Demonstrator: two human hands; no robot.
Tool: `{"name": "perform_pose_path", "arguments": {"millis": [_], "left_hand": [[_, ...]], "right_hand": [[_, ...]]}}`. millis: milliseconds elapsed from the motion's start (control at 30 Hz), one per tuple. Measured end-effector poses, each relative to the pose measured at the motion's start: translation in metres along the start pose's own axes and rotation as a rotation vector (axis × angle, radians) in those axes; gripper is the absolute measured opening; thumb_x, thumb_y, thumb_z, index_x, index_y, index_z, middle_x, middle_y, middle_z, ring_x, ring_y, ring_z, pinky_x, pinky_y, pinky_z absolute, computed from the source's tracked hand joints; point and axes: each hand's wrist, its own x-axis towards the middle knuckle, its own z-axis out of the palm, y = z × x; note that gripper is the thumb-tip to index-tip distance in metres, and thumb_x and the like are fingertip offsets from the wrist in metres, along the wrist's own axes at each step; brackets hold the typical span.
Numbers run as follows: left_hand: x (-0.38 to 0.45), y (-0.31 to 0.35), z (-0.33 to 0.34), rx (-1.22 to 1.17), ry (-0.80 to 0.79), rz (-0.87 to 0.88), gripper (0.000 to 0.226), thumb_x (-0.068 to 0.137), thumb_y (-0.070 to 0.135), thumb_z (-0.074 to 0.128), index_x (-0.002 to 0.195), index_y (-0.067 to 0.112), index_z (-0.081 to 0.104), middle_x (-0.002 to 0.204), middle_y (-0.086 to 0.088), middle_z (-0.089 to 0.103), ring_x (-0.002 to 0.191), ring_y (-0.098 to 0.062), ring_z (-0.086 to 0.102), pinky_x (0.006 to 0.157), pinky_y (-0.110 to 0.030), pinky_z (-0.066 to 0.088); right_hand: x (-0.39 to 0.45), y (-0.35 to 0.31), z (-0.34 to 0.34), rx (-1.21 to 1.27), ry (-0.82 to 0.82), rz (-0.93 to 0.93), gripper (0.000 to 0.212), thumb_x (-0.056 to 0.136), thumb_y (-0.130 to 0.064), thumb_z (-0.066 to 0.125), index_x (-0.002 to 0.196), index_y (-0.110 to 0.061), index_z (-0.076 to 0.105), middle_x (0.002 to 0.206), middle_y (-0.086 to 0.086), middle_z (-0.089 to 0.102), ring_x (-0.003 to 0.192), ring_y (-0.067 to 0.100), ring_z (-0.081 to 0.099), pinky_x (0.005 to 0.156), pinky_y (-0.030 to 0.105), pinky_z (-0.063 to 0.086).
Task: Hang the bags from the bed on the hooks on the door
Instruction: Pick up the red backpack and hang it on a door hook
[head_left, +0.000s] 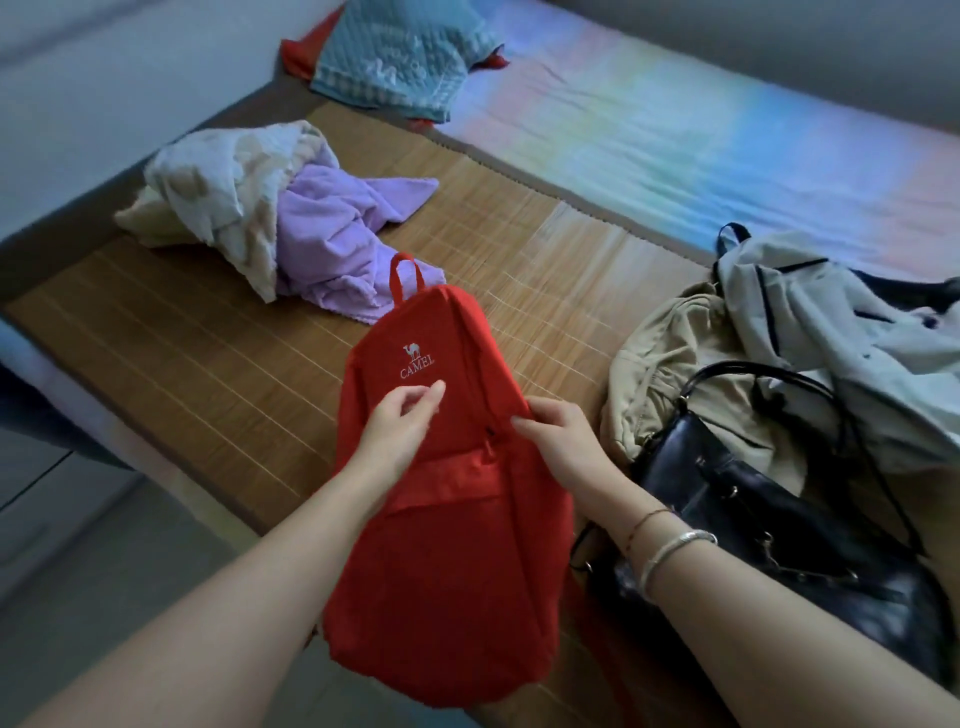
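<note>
Both hands work the red backpack (441, 519) at the near edge of the bed (156, 364). My left hand (397, 421) pinches the front panel just under the white logo, thumb and fingers drawn together on the cloth. My right hand (558, 441) grips the bag's right side seam, fingers curled over the fold. Held this way, at mid-body on both sides, the limp bag hangs partly over the bed's edge, top resting toward the mat; I judge the grip is for lifting and straightening it, so the top loop (407, 275) ends up free for a hook.

That loop stands upright at the bag's far end, touching the purple cloth (337, 228), and neither hand is on it yet.

By the right edge of the bed lies a black handbag (779, 519), its strap arching up, against a beige bag (670, 364) with a pale backpack (831, 322) behind; these probably wait their turn. Door and hooks are out of view, so hanging has not begun for this bag.
</note>
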Motion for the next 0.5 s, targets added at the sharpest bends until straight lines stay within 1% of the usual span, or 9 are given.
{"name": "perform_pose_path", "arguments": {"millis": [67, 100, 133, 200, 233, 267, 333, 433, 500], "left_hand": [[-0.023, 0.038, 0.006, -0.017, 0.006, 0.059, 0.042, 0.081, 0.059, 0.054, 0.08, 0.018, 0.062, 0.075, -0.001, 0.06, 0.074, -0.02, 0.056, 0.073, -0.035, 0.045], [-0.032, 0.053, 0.009, -0.011, 0.005, 0.069, 0.053, 0.074, 0.071, 0.052, 0.074, 0.018, 0.06, 0.072, -0.003, 0.06, 0.071, -0.023, 0.056, 0.07, -0.035, 0.045], [-0.044, 0.071, 0.013, 0.015, 0.009, 0.082, 0.068, 0.065, 0.08, 0.049, 0.078, 0.015, 0.063, 0.08, -0.007, 0.065, 0.078, -0.026, 0.061, 0.076, -0.036, 0.047], [-0.067, 0.101, 0.02, 0.032, 0.017, 0.04, 0.104, 0.05, 0.09, 0.048, 0.11, 0.007, 0.064, 0.115, -0.016, 0.067, 0.11, -0.031, 0.061, 0.101, -0.041, 0.044], [-0.08, 0.113, 0.025, 0.036, 0.003, 0.022, 0.108, 0.047, 0.09, 0.05, 0.116, 0.007, 0.062, 0.122, -0.016, 0.064, 0.117, -0.031, 0.058, 0.106, -0.042, 0.042], [-0.093, 0.123, 0.03, 0.039, -0.008, 0.022, 0.102, 0.05, 0.085, 0.055, 0.116, 0.007, 0.063, 0.12, -0.015, 0.066, 0.116, -0.031, 0.059, 0.105, -0.042, 0.043], [-0.127, 0.141, 0.044, 0.05, -0.031, 0.055, 0.075, 0.063, 0.065, 0.064, 0.11, 0.006, 0.065, 0.108, -0.014, 0.069, 0.104, -0.03, 0.064, 0.098, -0.041, 0.049], [-0.175, 0.162, 0.071, 0.011, -0.066, 0.101, 0.056, 0.072, 0.038, 0.07, 0.113, 0.002, 0.059, 0.109, -0.017, 0.067, 0.1, -0.031, 0.065, 0.093, -0.041, 0.051], [-0.212, 0.175, 0.09, -0.027, -0.125, 0.169, 0.049, 0.072, 0.031, 0.072, 0.109, 0.001, 0.062, 0.108, -0.019, 0.068, 0.1, -0.035, 0.065, 0.094, -0.045, 0.051]], "right_hand": [[-0.035, -0.021, -0.013, 0.028, -0.033, -0.068, 0.032, 0.083, 0.001, 0.054, 0.075, -0.023, 0.074, 0.08, -0.001, 0.071, 0.075, 0.011, 0.064, 0.078, 0.034, 0.05], [-0.049, -0.027, -0.016, 0.039, -0.052, -0.1, 0.033, 0.082, 0.002, 0.054, 0.075, -0.023, 0.074, 0.081, 0.001, 0.07, 0.077, 0.013, 0.063, 0.079, 0.034, 0.05], [-0.069, -0.036, -0.025, 0.05, -0.065, -0.132, 0.035, 0.082, 0.003, 0.054, 0.074, -0.023, 0.075, 0.082, 0.002, 0.069, 0.077, 0.015, 0.062, 0.077, 0.034, 0.048], [-0.101, -0.05, -0.042, 0.069, -0.075, -0.186, 0.035, 0.083, 0.007, 0.054, 0.075, -0.021, 0.074, 0.082, 0.004, 0.065, 0.078, 0.018, 0.058, 0.075, 0.034, 0.044], [-0.117, -0.056, -0.053, 0.067, -0.067, -0.207, 0.034, 0.083, 0.008, 0.055, 0.078, -0.02, 0.074, 0.08, 0.003, 0.064, 0.077, 0.017, 0.056, 0.075, 0.033, 0.042], [-0.132, -0.061, -0.064, 0.047, -0.057, -0.219, 0.032, 0.083, 0.008, 0.055, 0.08, -0.018, 0.074, 0.076, -0.002, 0.064, 0.075, 0.013, 0.055, 0.073, 0.03, 0.041], [-0.168, -0.072, -0.092, -0.004, -0.023, -0.266, 0.036, 0.082, 0.008, 0.057, 0.078, -0.024, 0.073, 0.068, -0.014, 0.063, 0.069, 0.004, 0.055, 0.067, 0.022, 0.041], [-0.223, -0.082, -0.133, -0.042, 0.02, -0.286, 0.042, 0.08, 0.005, 0.061, 0.078, -0.035, 0.073, 0.07, -0.006, 0.06, 0.07, 0.014, 0.052, 0.069, 0.028, 0.039], [-0.261, -0.088, -0.16, -0.089, -0.015, -0.297, 0.036, 0.078, 0.0, 0.065, 0.085, -0.035, 0.073, 0.064, -0.011, 0.054, 0.065, 0.012, 0.047, 0.066, 0.022, 0.038]]}}
